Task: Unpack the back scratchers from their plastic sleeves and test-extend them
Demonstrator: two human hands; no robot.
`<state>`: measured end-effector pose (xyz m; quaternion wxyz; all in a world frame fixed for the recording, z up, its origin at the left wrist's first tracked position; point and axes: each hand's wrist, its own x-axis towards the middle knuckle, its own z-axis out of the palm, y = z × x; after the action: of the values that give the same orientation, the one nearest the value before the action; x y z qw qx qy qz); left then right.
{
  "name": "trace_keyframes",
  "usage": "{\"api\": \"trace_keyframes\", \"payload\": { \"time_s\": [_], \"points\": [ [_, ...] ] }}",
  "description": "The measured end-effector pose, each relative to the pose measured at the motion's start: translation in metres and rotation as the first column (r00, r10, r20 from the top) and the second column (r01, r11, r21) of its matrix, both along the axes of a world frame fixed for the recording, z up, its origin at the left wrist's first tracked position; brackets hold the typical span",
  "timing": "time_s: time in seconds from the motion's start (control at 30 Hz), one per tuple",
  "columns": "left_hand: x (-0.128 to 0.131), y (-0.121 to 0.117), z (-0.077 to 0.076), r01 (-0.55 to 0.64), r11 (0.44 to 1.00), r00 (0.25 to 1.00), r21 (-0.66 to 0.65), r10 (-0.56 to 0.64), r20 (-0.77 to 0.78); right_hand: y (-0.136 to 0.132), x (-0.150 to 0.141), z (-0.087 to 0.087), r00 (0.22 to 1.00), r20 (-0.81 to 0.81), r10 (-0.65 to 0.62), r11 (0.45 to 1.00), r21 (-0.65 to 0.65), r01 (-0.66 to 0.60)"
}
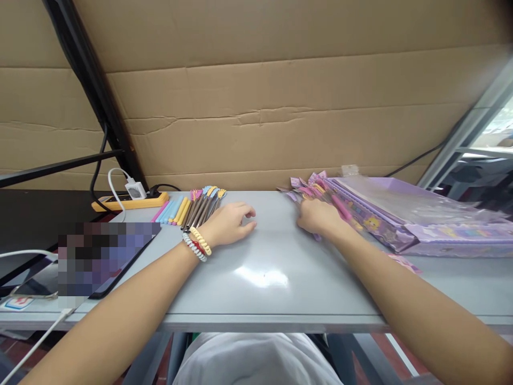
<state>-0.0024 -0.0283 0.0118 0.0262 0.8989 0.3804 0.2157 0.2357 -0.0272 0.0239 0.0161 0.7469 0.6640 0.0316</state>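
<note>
Packets (pixel 316 188), pink and purple: piled on table (pixel 224 294) at 1 o'clock, beside purple box (pixel 449 248) at 3 o'clock. Right grip (pixel 316 216): fingers curled down at packets; cannot tell whether any is held. Left grip (pixel 230 222): half open, holding nothing, at 11 o'clock. Pens (pixel 184 209): laid in row at 10 o'clock, just beside left wrist.

Sticks (pixel 200 209) left, packets (pixel 342 207) right beside box (pixel 372 227), on table (pixel 266 251)
</note>
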Motion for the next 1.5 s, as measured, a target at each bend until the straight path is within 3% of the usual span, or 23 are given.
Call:
{"api": "trace_keyframes", "payload": {
  "time_s": [0.17, 0.3, 0.37, 0.5, 0.6, 0.73, 0.9, 0.97, 1.03, 1.2, 1.3, 1.5],
  "points": [
    [0.001, -0.001, 0.001, -0.043, 0.999, 0.999, -0.005, 0.043, -0.024, -0.003, -0.003, -0.009, 0.964, -0.213, 0.162, 0.974, 0.19, -0.122],
    [0.001, 0.0, 0.002, -0.216, 0.973, 0.973, -0.084, 0.222, 0.062, -0.019, -0.018, -0.004, 0.862, -0.391, 0.323, 0.925, 0.323, -0.2],
    [0.002, 0.001, 0.003, -0.226, 0.966, 0.963, -0.128, 0.242, 0.121, -0.027, -0.023, -0.001, 0.799, -0.431, 0.418, 0.895, 0.348, -0.28],
    [0.005, 0.002, 0.002, -0.127, 0.962, 0.935, -0.242, 0.197, 0.293, -0.037, -0.027, -0.001, 0.686, -0.368, 0.628, 0.776, 0.374, -0.509],
    [0.01, 0.003, 0.001, -0.068, 0.891, 0.828, -0.449, 0.302, 0.473, -0.04, -0.029, -0.005, 0.607, -0.314, 0.73, 0.683, 0.356, -0.638],
    [0.017, 0.005, 0.001, 0.098, 0.759, 0.683, -0.644, 0.419, 0.598, -0.044, -0.034, -0.008, 0.573, -0.297, 0.764, 0.644, 0.297, -0.705],
    [0.015, 0.005, 0.004, 0.272, 0.696, 0.597, -0.664, 0.42, 0.684, -0.043, -0.035, -0.008, 0.537, -0.367, 0.759, 0.637, 0.255, -0.727],
    [0.013, 0.004, 0.005, 0.312, 0.66, 0.613, -0.683, 0.41, 0.676, -0.039, -0.032, -0.008, 0.553, -0.378, 0.743, 0.66, 0.272, -0.7],
    [0.01, 0.002, 0.006, 0.354, 0.604, 0.674, -0.714, 0.364, 0.643, -0.033, -0.027, -0.008, 0.597, -0.367, 0.713, 0.699, 0.305, -0.647],
    [0.007, -0.006, 0.008, 0.387, 0.499, 0.851, -0.775, 0.13, 0.508, -0.018, -0.013, -0.012, 0.715, -0.397, 0.576, 0.813, 0.371, -0.449],
    [0.007, -0.011, 0.01, 0.354, 0.47, 0.902, -0.808, 0.056, 0.428, -0.013, -0.009, -0.016, 0.683, -0.472, 0.558, 0.826, 0.388, -0.408],
    [0.01, -0.019, 0.014, 0.296, 0.433, 0.955, -0.851, -0.134, 0.264, -0.008, -0.012, -0.023, 0.548, -0.627, 0.554, 0.83, 0.363, -0.425]
  ]
}}
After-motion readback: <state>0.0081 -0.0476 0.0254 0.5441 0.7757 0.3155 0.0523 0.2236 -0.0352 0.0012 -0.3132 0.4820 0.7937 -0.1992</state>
